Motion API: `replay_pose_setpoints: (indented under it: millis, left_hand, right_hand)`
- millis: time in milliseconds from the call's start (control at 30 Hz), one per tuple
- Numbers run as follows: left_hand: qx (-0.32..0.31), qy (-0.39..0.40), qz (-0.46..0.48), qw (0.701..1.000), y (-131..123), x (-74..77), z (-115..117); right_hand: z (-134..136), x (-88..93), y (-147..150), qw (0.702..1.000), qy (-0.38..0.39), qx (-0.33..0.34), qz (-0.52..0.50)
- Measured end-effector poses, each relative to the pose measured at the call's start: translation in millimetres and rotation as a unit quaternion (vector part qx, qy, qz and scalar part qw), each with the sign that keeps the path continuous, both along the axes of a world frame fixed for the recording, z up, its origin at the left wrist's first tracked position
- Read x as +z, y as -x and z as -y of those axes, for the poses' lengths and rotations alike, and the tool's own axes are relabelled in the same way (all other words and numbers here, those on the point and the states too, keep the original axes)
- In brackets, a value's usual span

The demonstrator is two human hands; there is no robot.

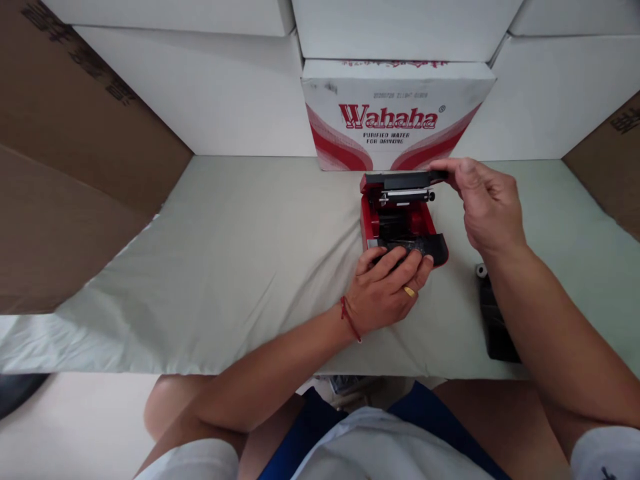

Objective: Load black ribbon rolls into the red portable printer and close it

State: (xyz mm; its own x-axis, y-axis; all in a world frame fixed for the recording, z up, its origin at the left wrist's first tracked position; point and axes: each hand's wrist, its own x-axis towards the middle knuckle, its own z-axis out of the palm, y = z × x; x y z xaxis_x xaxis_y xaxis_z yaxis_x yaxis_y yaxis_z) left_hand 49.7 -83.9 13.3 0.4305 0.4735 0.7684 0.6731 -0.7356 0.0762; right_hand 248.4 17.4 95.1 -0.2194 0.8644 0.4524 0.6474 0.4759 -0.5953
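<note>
A small red and black device (374, 230), which looks like a compact label printer, stands on the cloth-covered table. Its black lid (405, 180) is raised, and a roller on a metal bar (407, 196) runs along the lid's underside. Inside, the compartment is dark, so its contents are hard to make out. My left hand (387, 293) lies over the device's front, fingers bent onto the black front edge and gripping it. At the lid's right end my right hand (487, 200) pinches the edge between thumb and fingers.
A white and red water carton (395, 127) stands right behind the device, among white boxes (235, 93). Brown cardboard (90, 173) walls the left side, with more at the right (610, 167). A black object with a white roll end (495, 327) lies partly under my right forearm.
</note>
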Motion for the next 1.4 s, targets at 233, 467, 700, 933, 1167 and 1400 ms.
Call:
replay_pose_setpoints:
  millis: [233,467,700,933,1167,1400]
  left_hand:
    - [0.022,-0.046,-0.008,0.999,-3.4,7.8,-0.3]
    - [-0.002,-0.023,-0.001,1.0,0.3,4.2,-0.6]
    - [-0.003,-0.025,-0.002,1.0,0.7,1.9,-1.3]
    - [-0.004,-0.041,0.002,0.999,0.9,2.9,-2.7]
    - [-0.027,-0.032,0.144,0.989,15.4,5.3,-10.4]
    - [-0.01,0.166,0.315,0.934,40.2,-0.2,-41.6]
  right_hand:
    - [40.0,-7.4,-13.3,0.995,-0.016,0.041,-0.094]
    - [57.3,-20.9,-14.0,0.998,-0.041,0.046,-0.006]
    - [61.2,-28.0,-11.2,0.996,-0.074,0.037,0.017]
    - [70.1,-44.4,-11.6,0.993,-0.113,0.036,-0.009]
    - [74.0,-48.9,-4.7,0.993,-0.115,0.005,-0.028]
    - [71.1,-51.3,0.9,0.992,-0.1,-0.005,-0.074]
